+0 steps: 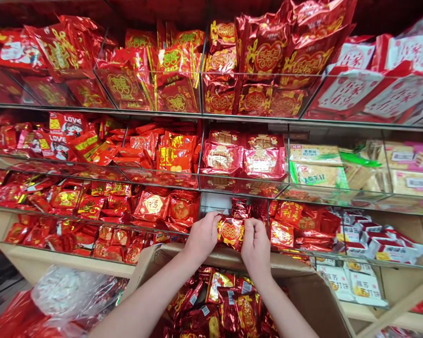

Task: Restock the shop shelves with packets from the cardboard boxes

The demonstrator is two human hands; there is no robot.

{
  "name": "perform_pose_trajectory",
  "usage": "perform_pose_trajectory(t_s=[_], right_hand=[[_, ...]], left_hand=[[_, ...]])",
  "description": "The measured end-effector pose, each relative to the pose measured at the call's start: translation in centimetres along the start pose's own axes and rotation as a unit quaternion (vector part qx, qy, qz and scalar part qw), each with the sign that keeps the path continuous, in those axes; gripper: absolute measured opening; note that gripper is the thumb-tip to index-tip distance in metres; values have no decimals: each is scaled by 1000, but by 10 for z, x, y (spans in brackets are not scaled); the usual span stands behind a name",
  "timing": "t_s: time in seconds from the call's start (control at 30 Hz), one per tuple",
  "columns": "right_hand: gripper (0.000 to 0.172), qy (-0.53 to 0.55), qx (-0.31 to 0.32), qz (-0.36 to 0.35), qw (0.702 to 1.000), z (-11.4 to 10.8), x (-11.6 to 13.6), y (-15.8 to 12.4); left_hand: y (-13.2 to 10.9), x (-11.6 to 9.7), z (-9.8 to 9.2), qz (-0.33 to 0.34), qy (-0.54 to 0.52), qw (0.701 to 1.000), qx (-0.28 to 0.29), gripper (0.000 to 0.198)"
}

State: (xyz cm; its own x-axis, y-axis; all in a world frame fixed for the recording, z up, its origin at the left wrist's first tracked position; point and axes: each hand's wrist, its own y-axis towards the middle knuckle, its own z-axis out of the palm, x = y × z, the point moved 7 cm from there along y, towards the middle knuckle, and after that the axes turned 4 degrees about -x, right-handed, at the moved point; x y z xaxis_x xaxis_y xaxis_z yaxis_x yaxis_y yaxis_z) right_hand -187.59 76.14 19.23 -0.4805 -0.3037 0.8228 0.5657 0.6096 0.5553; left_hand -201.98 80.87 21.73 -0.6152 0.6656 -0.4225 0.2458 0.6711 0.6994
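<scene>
A small red and gold snack packet with a double-happiness print is stretched between my two hands. My left hand pinches its left edge, and my right hand grips the right edge. Just behind it lies a shelf compartment, partly showing its pale floor, with a few dark red packets inside. Below my wrists stands an open cardboard box holding many loose red packets of a similar look.
Clear-fronted shelves rise ahead in tiers, packed with red wrapped snacks. White and green cracker packs sit at right, white-and-red packs lower down. A clear plastic bag lies at lower left beside the box.
</scene>
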Motion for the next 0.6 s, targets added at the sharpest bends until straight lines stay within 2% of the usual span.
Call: perform_pose_trajectory(t_s=[0.27, 0.43, 0.6], right_hand=[[35, -8, 1, 52, 999, 0, -11, -1], [34, -28, 50, 23, 998, 6, -5, -3], [34, -27, 17, 25, 999, 1, -5, -6]], left_hand=[[-6, 5, 1, -58, -24, 998, 15, 24], [-6, 6, -1, -74, -89, 993, 15, 25], [-8, 9, -1, -95, -152, 984, 10, 26]])
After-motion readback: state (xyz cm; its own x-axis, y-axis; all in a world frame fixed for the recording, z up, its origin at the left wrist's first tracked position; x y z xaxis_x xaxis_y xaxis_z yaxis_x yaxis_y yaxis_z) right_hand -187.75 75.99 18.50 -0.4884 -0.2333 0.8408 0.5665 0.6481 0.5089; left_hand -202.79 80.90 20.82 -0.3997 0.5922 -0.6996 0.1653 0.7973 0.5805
